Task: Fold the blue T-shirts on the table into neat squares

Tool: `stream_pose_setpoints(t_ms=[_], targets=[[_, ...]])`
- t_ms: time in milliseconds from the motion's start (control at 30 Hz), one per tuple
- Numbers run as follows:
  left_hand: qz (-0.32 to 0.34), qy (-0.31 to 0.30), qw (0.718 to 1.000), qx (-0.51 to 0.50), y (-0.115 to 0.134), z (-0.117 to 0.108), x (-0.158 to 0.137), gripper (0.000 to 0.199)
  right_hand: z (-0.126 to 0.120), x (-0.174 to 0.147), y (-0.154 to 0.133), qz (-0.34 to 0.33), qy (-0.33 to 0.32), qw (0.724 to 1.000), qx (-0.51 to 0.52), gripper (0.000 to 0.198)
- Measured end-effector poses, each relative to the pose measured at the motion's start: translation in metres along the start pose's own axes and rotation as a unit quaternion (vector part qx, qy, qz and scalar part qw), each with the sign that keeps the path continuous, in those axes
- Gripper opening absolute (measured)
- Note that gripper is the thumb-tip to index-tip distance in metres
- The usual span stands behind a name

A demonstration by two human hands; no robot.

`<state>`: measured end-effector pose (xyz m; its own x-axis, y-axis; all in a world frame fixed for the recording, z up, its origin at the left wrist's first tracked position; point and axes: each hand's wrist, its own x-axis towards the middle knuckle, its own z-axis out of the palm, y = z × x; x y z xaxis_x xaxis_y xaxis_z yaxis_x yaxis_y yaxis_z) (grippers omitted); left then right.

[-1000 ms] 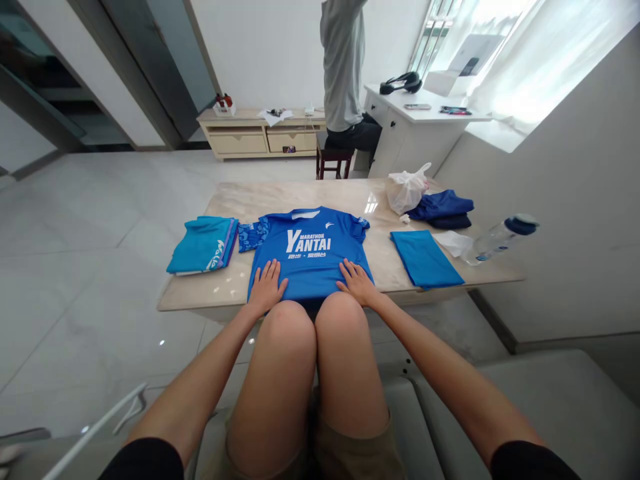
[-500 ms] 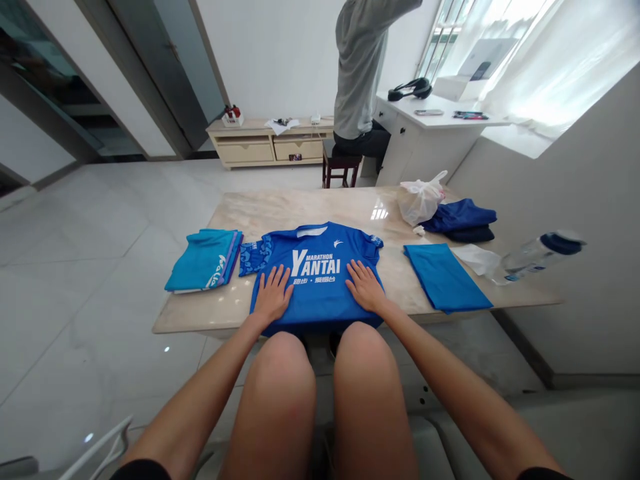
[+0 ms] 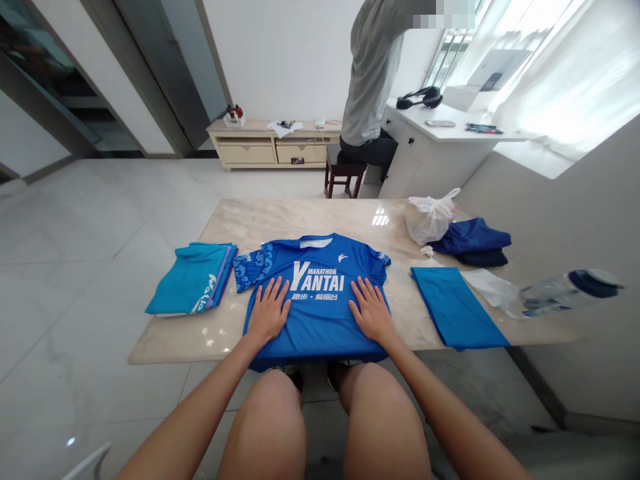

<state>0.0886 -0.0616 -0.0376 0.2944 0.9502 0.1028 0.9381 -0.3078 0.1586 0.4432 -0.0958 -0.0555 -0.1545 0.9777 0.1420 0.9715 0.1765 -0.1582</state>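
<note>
A blue T-shirt (image 3: 315, 320) with white "Marathon Yantai" lettering lies spread face up on the marble-look table, its collar pointing away from me. Its lower end hangs over the near edge. My left hand (image 3: 269, 312) rests flat on the left side of the shirt, fingers spread. On the right side, my right hand (image 3: 371, 311) lies flat too, its fingers also apart. The left sleeve in view is patterned and stretched out flat; the right one is partly folded under or crumpled.
A stack of folded shirts (image 3: 193, 277) sits on the table (image 3: 175, 340) at left. To the right are a folded blue cloth (image 3: 457, 307), a water bottle (image 3: 570, 292), a plastic bag (image 3: 431, 217) and dark blue clothing (image 3: 473, 237). A person in grey (image 3: 373, 80) sits beyond.
The camera view has shifted, so the table appears lower and closer. Both hands stay flat on the shirt in nearly the same places.
</note>
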Motion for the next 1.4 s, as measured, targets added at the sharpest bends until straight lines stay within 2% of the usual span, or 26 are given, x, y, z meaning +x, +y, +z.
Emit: stream_pose_setpoints(t_ms=[167,333,533,733,867,1100,1200,1400], targets=[[0.000,-0.007,1.000,-0.004,0.010,-0.006,-0.035,0.065,-0.007,-0.026,-0.002,-0.002,-0.016,1.000,-0.016,0.066],[-0.011,-0.002,1.000,-0.003,0.020,-0.006,-0.062,0.065,-0.004,-0.058,0.002,-0.012,0.000,1.000,-0.023,0.065],[-0.018,-0.032,0.999,-0.006,0.026,-0.010,-0.063,0.066,-0.007,-0.074,0.002,0.000,-0.012,1.000,-0.018,0.065],[-0.007,-0.003,1.000,-0.013,0.020,-0.007,-0.060,0.066,-0.005,-0.073,0.005,-0.003,0.035,0.999,-0.010,0.060],[-0.004,0.002,1.000,-0.012,0.016,-0.004,-0.050,0.066,0.000,-0.066,0.012,-0.020,0.045,0.999,-0.015,0.062],[0.007,-0.008,1.000,-0.018,0.013,-0.006,-0.027,0.064,0.000,-0.050,0.020,-0.005,0.012,1.000,-0.015,0.066],[0.008,-0.008,1.000,-0.019,0.010,-0.006,-0.005,0.065,-0.001,-0.022,0.028,0.002,-0.007,1.000,-0.013,0.067],[-0.006,-0.004,1.000,-0.008,0.001,0.005,0.066,0.065,0.009,0.056,0.055,-0.021,-0.010,1.000,0.008,0.068]])
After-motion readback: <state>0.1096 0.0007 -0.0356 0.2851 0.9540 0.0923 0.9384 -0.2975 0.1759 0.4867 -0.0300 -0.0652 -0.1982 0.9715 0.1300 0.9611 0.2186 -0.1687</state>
